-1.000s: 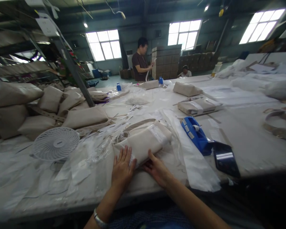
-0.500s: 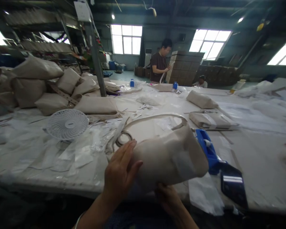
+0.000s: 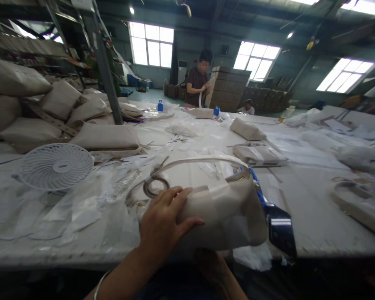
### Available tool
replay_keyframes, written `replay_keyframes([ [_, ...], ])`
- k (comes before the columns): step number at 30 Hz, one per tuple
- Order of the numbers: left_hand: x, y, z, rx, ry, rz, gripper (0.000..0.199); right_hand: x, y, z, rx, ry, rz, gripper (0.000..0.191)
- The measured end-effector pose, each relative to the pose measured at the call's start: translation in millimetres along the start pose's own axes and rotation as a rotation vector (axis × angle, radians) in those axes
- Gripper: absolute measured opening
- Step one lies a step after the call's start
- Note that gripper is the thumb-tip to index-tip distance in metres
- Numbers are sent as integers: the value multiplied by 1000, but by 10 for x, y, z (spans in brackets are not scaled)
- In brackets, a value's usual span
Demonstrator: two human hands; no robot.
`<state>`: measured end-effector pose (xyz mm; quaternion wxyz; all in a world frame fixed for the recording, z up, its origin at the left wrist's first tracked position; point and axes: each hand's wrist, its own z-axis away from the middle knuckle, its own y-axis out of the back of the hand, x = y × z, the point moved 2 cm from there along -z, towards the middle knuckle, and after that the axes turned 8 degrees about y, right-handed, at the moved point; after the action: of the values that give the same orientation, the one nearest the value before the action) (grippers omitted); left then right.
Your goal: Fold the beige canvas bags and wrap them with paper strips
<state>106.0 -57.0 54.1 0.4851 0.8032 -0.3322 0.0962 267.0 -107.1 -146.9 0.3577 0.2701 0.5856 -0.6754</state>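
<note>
A beige handbag (image 3: 218, 208) lies at the table's near edge, with its long strap (image 3: 203, 159) looped out behind it. Translucent wrapping covers part of its front. My left hand (image 3: 165, 216) rests on the bag's left part, fingers stretched out over the top and thumb apart across the front. Under the bag's lower edge is my right hand (image 3: 211, 264); its fingers are hidden by the bag and by shadow. A coiled strap end (image 3: 156, 186) lies just behind my left hand. At the bag's right end stands a blue and black tape dispenser (image 3: 279, 229), partly covered.
A white round fan (image 3: 58, 166) stands to the left, before a heap of beige bags (image 3: 104, 136). Plastic sheets (image 3: 84, 214) litter the left side. More bags (image 3: 259, 154) lie behind and to the right. Across the table a person (image 3: 196, 83) stands holding a strap.
The view has swung right. The bag has tipped, so its top with the wrapping band shows more. My left hand lies further over it; my right hand is more hidden beneath.
</note>
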Motion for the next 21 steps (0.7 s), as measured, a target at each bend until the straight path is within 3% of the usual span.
replay_keyframes([
  [9,-100,-145,-144,-234,113,173,43,-3,-10,37,-4,-42,-50,50],
  [14,-261,-95,-38,-117,107,-11,42,-35,-65,32,52,-37,-165,42],
  [21,-446,-227,80,-24,20,-174,34,-86,-257,46,1,-32,-246,43],
])
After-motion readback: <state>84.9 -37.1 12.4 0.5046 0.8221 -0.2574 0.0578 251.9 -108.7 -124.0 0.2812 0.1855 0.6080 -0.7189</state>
